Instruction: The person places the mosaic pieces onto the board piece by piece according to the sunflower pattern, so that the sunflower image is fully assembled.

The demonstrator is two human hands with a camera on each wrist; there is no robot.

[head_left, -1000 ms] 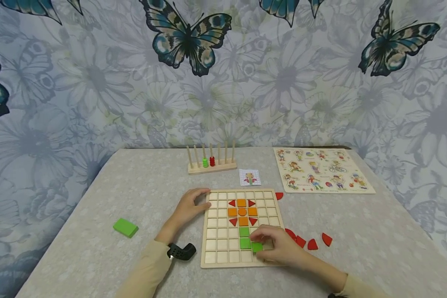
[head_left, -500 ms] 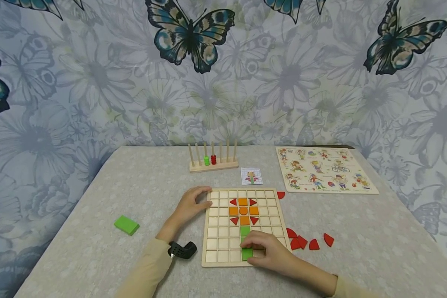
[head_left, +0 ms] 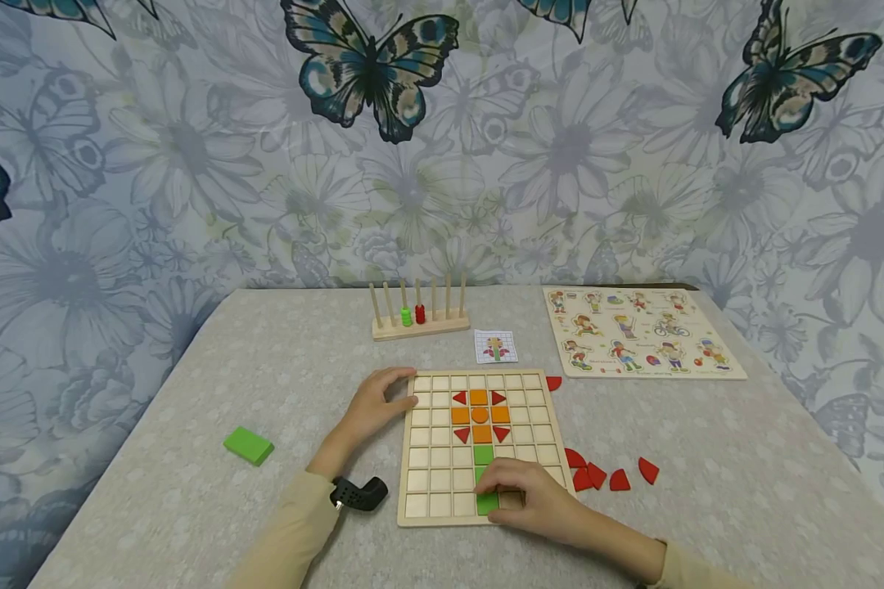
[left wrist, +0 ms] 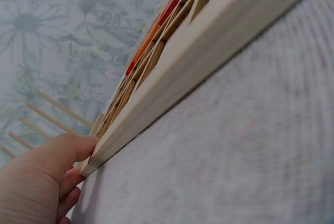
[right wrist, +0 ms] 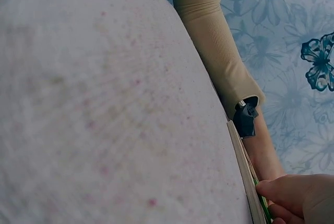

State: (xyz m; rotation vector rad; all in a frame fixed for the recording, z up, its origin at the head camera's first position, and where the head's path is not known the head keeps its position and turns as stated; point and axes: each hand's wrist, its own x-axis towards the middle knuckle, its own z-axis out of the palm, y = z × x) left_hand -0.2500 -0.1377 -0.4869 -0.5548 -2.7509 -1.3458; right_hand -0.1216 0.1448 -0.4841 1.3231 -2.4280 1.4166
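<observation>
A wooden grid board lies on the table. My left hand grips its far left corner; in the left wrist view the thumb presses the board's edge, fingers behind. My right hand is over the near part of the board, thumb and fingers pinching a green square tile at the bottom cell of the green column. Another green tile tops that column; one between is partly covered by fingers. Above sit orange squares, an orange circle and red triangles.
Right of the board lie several red rounded pieces; another red piece touches its far right side. A green block lies left. Behind are a pattern card, a peg stand and a picture puzzle board.
My right hand has moved left with the green tile, from beside the green column to its bottom cell. The left hand has stayed on the board's corner.
</observation>
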